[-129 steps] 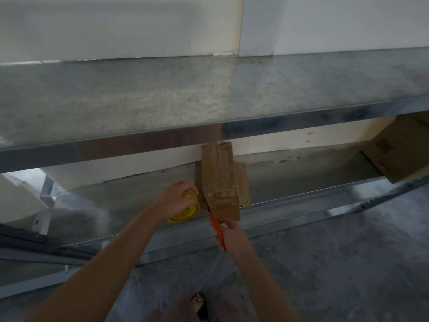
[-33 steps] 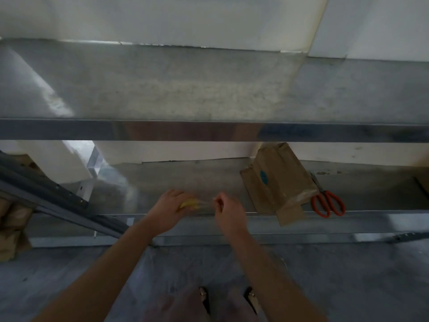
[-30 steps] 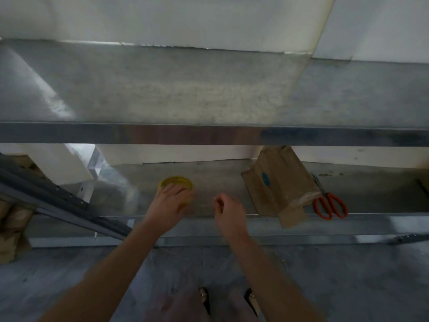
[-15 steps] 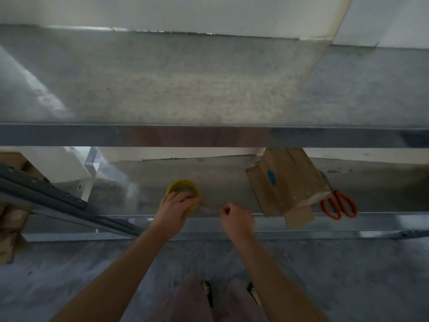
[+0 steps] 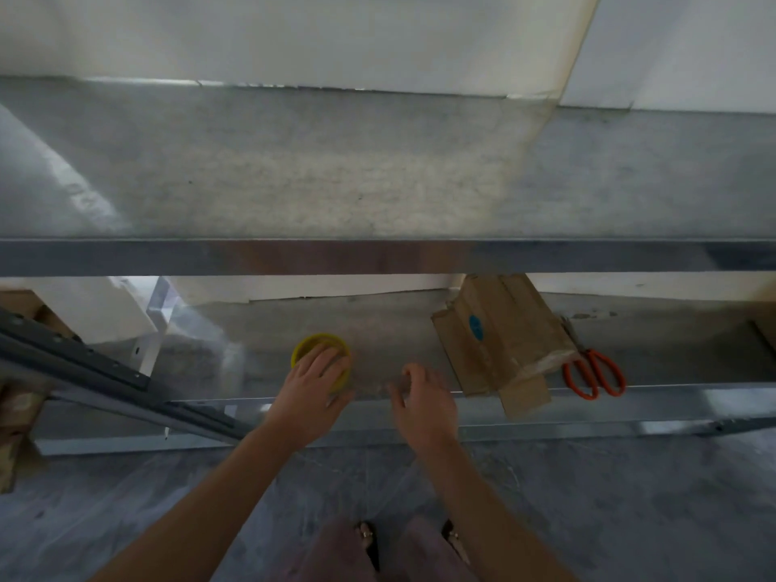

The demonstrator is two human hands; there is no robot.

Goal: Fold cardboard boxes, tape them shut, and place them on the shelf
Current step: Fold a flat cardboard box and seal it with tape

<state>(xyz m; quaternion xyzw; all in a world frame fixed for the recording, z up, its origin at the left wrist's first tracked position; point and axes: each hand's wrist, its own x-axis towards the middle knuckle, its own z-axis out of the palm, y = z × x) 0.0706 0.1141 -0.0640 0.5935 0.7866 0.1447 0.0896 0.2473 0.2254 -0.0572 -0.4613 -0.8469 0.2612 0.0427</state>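
The box [image 5: 502, 342] lies tilted, long axis toward the front edge, top hidden by the upper shelf [image 5: 378, 256]. Left hand [image 5: 313, 390] grips the tape roll [image 5: 321, 361]; right hand [image 5: 424, 403] loosely open, empty.

Orange-handled scissors [image 5: 593, 371] lie flat beneath a white wall [image 5: 294, 35], above grey floor [image 5: 126, 497].

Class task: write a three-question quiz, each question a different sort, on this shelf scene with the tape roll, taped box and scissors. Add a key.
1. True or false: the orange scissors lie to the left of the cardboard box.
2. Which hand rests on the yellow tape roll? A) left hand B) right hand C) neither
3. Fill in: the sticker on the box is ____ in colour.

Key: 1 false; 2 A; 3 blue.
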